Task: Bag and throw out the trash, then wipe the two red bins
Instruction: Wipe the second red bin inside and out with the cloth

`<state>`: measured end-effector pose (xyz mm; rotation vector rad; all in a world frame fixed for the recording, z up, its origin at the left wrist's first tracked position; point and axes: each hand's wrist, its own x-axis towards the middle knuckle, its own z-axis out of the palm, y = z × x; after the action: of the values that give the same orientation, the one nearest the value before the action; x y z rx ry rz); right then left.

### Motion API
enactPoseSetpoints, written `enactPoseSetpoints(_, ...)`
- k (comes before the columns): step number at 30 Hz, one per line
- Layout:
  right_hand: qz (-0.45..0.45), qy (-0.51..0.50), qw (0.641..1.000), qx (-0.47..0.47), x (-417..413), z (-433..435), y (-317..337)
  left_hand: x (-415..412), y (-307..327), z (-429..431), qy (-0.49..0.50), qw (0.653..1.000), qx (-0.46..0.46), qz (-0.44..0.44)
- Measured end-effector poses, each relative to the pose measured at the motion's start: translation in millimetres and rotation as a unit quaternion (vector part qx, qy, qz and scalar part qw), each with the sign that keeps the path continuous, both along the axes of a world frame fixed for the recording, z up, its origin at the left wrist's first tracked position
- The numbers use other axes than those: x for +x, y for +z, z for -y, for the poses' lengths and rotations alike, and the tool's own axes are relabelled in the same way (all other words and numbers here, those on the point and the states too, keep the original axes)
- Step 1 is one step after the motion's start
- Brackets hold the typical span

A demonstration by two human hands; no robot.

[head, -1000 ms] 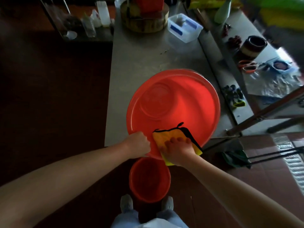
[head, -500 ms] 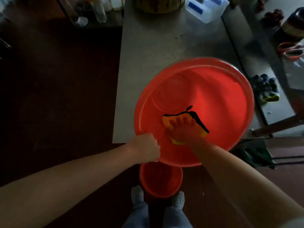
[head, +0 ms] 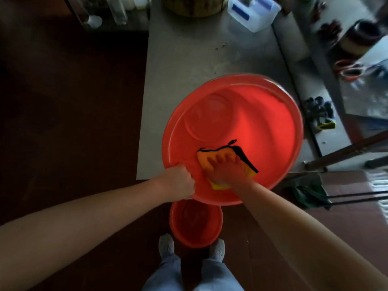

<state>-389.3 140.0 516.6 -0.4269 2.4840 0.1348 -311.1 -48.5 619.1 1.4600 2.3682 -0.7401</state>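
A large red bin [head: 262, 114] sits on the near end of a metal table [head: 189, 59], overhanging its front edge. My left hand [head: 178, 182] grips the bin's near rim. My right hand [head: 225, 170] lies inside the bin with fingers spread, pressing a yellow cloth with a black edge [head: 241, 153] against the near inner wall. A smaller red bin [head: 195, 224] stands on the floor under the big one, just in front of my feet.
At the table's far end stand a clear plastic box [head: 254, 11] and a round wooden block [head: 195, 5]. A second counter on the right holds scissors [head: 348, 68], a dark jar [head: 361, 36] and small dark items [head: 319, 108]. Dark floor lies to the left.
My right hand has slid the cloth from the near rim down onto the bin's inner wall. The left hand keeps its grip on the rim. The view has shifted closer.
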Motion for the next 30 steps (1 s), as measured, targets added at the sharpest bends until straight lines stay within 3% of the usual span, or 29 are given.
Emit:
enactPoseSetpoints(9,0.045,0.087,0.995,0.0,73,-35,54,5,-4,22,0.055,0.998,0.001,-0.04)
enactPoseSetpoints(14,-0.049,0.209,0.977,0.005,79,-53,69,-3,3,43,0.121,0.989,0.007,-0.087)
enactPoseSetpoints(23,-0.115,0.238,0.964,0.035,79,-31,83,1,29,51,0.232,0.966,-0.082,-0.076)
enactPoseSetpoints(27,-0.128,0.223,0.966,0.028,79,-22,85,23,-9,15,0.292,0.956,0.019,-0.009)
enactPoseSetpoints(30,-0.118,0.205,0.971,0.021,77,-25,87,21,-30,9,0.295,0.952,0.079,-0.02)
